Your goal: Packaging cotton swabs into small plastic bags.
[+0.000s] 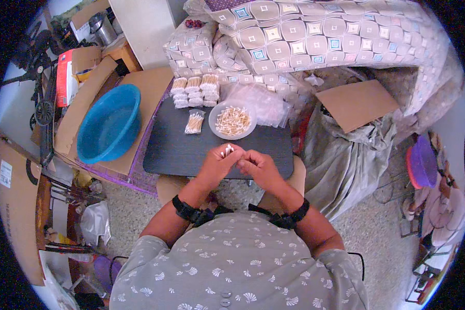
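Note:
A small bunch of cotton swabs [227,150] is held in my left hand [214,164], its white tips showing above the curled fingers. My right hand [261,168] meets it at the fingertips; its fingers are closed, and whatever is between them is hidden. Just beyond my hands, a white bowl [233,136] holds many loose cotton swabs [233,121]. To the left of the bowl lies a small clear bag of swabs [194,123]. Behind it are stacked rows of filled swab bags [195,92]. Flat clear plastic bags [263,103] lie to the right of the bowl.
The dark low table [178,152] stands over my knees. At left, a blue basin [111,126] rests tilted on cardboard [152,85]. A patterned covered seat [315,41] lies behind. At right, a cardboard piece [357,105] tops a grey cloth sack [341,160].

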Tool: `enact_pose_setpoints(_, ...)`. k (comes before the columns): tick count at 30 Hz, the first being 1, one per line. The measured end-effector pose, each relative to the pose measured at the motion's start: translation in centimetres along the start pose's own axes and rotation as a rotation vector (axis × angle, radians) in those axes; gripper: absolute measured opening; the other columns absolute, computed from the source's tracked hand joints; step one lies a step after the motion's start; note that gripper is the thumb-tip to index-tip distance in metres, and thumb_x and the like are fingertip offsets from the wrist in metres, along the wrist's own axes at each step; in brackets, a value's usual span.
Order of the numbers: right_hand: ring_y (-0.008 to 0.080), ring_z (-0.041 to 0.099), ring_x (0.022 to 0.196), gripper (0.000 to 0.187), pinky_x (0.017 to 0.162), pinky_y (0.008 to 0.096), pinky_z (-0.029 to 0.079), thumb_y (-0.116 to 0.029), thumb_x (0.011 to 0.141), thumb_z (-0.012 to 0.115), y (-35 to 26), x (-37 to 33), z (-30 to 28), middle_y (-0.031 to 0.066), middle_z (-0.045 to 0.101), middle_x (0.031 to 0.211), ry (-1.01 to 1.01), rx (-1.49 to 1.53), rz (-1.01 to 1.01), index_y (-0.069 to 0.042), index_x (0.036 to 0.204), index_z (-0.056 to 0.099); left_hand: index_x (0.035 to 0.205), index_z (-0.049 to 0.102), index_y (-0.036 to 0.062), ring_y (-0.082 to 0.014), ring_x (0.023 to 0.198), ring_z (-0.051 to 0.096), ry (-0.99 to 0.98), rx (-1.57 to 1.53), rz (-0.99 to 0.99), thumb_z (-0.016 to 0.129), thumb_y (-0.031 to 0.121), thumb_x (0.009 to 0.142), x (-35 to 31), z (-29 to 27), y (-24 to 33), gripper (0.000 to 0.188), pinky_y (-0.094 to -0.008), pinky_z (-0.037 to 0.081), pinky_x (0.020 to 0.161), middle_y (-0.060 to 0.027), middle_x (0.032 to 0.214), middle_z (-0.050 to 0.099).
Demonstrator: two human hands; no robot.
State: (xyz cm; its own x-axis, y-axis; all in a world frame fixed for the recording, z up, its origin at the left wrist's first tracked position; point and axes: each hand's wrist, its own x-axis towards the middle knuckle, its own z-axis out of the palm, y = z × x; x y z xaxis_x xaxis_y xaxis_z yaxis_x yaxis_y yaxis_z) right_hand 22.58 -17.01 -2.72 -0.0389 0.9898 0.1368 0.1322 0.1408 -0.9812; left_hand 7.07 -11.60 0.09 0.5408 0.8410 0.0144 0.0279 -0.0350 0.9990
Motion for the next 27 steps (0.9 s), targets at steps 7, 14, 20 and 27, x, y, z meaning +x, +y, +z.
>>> enact_pose_setpoints(7, 0.0092, 0.053, 0.068, 0.015, 0.061, 0.0255, 0.044, -0.018, 0.087, 0.061, 0.3, 0.0, 0.1, -0.0003, 0.059, 0.078, 0.036, 0.086, 0.068, -0.004, 0.092, 0.06, 0.089, 0.062, 0.0088, -0.0026, 0.057, 0.04, -0.005, -0.025, -0.006, 0.051, 0.025, 0.094, 0.1, -0.3, -0.1, 0.021, -0.0199, 0.032, 0.049, 0.0073, 0.066, 0.049)
enact_pose_setpoints(14, 0.0052, 0.053, 0.069, 0.011, 0.06, 0.0217, 0.045, -0.013, 0.088, 0.061, 1.4, 0.2, 0.1, -0.0013, 0.059, 0.08, 0.051, 0.049, 0.028, -0.004, 0.093, 0.058, 0.09, 0.063, 0.0083, -0.0016, 0.056, 0.036, -0.011, -0.047, -0.018, 0.05, 0.029, 0.095, -0.1, -0.3, 0.2, 0.025, -0.0193, 0.03, 0.049, 0.009, 0.062, 0.043)
enact_pose_setpoints(20, 0.005, 0.052, 0.069, 0.013, 0.061, 0.0214, 0.044, -0.013, 0.088, 0.062, 1.3, 0.2, 0.1, -0.0012, 0.059, 0.08, 0.033, 0.155, 0.085, -0.004, 0.096, 0.058, 0.088, 0.062, 0.0072, -0.0033, 0.057, 0.038, -0.047, -0.058, -0.042, 0.045, 0.03, 0.097, 0.2, -0.5, -0.7, 0.03, -0.0203, 0.032, 0.051, 0.0068, 0.064, 0.044)
enact_pose_setpoints(27, 0.0054, 0.053, 0.069, 0.013, 0.06, 0.0215, 0.044, -0.014, 0.089, 0.059, 1.9, 0.2, 0.1, -0.0002, 0.061, 0.082, 0.03, 0.195, 0.135, -0.004, 0.098, 0.058, 0.089, 0.06, 0.0058, -0.0075, 0.064, 0.047, 0.103, -0.149, 0.118, 0.041, 0.031, 0.098, 1.6, -1.4, -3.5, 0.033, -0.0234, 0.04, 0.061, -0.0024, 0.078, 0.057)
